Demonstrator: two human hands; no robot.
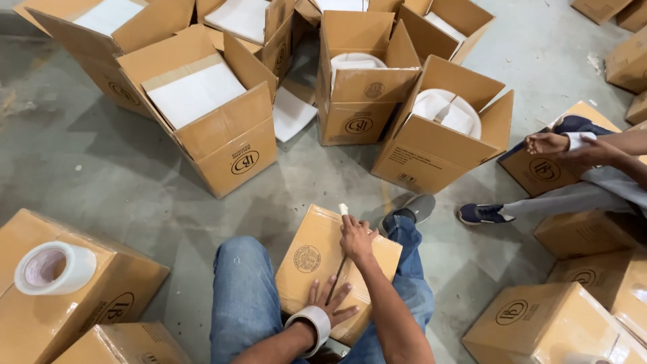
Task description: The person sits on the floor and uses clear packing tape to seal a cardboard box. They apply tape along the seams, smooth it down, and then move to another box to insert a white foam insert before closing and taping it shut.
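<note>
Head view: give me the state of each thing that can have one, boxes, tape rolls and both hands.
Box between the knees: flaps closed.
Left hand: flat on that box, tape roll on the wrist.
Right hand: pinching a small white piece at the box's far edge.
Open boxes: flaps up, white contents showing.
Tape roll at left: lying on a closed box.
Other person's hands: at a box on the right.

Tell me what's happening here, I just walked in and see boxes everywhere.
A person in jeans sits on the floor with a closed cardboard box between their knees. The left hand, a tape roll around its wrist, presses the flaps flat; the right hand rests at the far edge. Open boxes of white packing stand beyond.
</note>
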